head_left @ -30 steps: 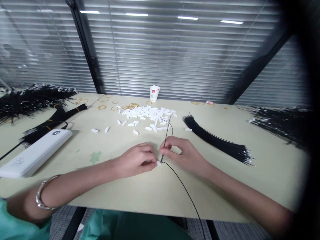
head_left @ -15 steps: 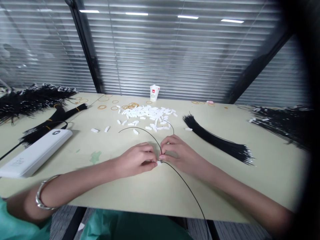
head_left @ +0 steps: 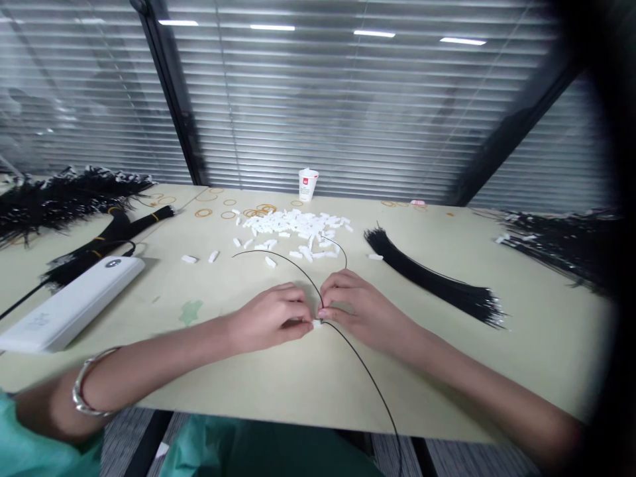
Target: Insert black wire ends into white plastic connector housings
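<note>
Low over the table, my left hand (head_left: pixel 272 314) pinches a small white plastic connector (head_left: pixel 317 323) between thumb and fingers. Right beside it, my right hand (head_left: pixel 355 306) is closed in a pinch on a thin black wire (head_left: pixel 291 260) at the connector's end. One length of wire arcs up to the left, and another black wire (head_left: pixel 368 368) runs from the connector down over the table's front edge. A short wire piece (head_left: pixel 342 249) sticks up behind my right fingers. Whether the wire tip sits inside the connector is too small to tell.
A pile of white connectors (head_left: pixel 298 225) lies ahead, with rubber bands (head_left: pixel 261 211) and a paper cup (head_left: pixel 307 184) behind. Right of my hands is a black wire bundle (head_left: pixel 432 275); more wires (head_left: pixel 561 248) lie farther right. At left are a white power bank (head_left: pixel 74 305) and tied bundles (head_left: pixel 114 228).
Both hands stay almost in place, pinched together at the connector. The wire's loose left end has shifted slightly left, and the tail over the table edge has swung left.
</note>
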`<state>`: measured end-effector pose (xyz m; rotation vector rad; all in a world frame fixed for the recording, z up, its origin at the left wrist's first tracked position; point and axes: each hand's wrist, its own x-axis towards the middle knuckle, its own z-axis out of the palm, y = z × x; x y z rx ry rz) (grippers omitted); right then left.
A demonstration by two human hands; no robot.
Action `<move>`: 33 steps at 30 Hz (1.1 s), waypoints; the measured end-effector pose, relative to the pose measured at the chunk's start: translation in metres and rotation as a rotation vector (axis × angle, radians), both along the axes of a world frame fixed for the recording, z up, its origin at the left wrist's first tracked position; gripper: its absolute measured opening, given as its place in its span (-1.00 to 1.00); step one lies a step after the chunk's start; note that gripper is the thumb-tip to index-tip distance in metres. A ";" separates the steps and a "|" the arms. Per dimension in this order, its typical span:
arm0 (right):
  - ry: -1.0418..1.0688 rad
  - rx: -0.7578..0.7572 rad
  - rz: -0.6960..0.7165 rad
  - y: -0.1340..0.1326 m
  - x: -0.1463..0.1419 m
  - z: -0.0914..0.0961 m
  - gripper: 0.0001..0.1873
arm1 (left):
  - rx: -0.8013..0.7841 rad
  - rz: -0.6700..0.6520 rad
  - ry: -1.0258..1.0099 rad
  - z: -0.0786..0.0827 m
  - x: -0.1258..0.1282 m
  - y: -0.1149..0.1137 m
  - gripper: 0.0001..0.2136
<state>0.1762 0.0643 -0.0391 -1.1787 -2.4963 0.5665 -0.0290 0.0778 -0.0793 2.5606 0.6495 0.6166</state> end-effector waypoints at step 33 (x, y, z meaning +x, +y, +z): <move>0.074 -0.089 0.001 0.000 -0.004 -0.004 -0.82 | -0.001 0.005 -0.004 0.000 0.001 0.000 -0.86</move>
